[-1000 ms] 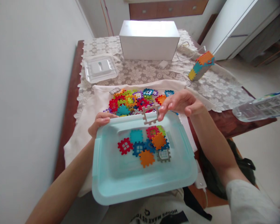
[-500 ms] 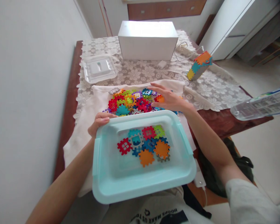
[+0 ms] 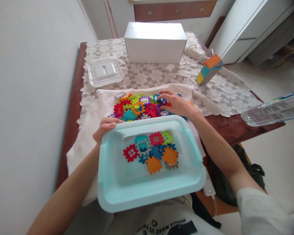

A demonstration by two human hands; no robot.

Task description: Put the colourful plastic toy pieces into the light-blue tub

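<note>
A light-blue plastic bin (image 3: 149,195) is tilted toward me, with my left hand (image 3: 105,128) gripping its far left rim. Inside lie several interlocking plastic tiles: a red window tile (image 3: 131,153), two orange tiles (image 3: 154,165), and others in blue, green and grey. Beyond the far rim spreads a pile of colourful interlocking tiles (image 3: 137,107) on a white cloth (image 3: 88,137). Over the right part of that pile is my right hand (image 3: 175,102), fingers apart and bent down at the tiles. Nothing shows held in it. The rim hides the pile's near side.
A white box (image 3: 155,49) stands at the back of the lace-covered table. A clear plastic lid (image 3: 105,72) lies at the back left. To the right are a built tile block (image 3: 209,69) and a plastic bottle (image 3: 271,111) near the edge. A wall borders the left.
My right hand has lowered onto the tile pile, its fingers bending more. An orange tile near its fingers is now mostly covered. The left hand and bin have barely moved.
</note>
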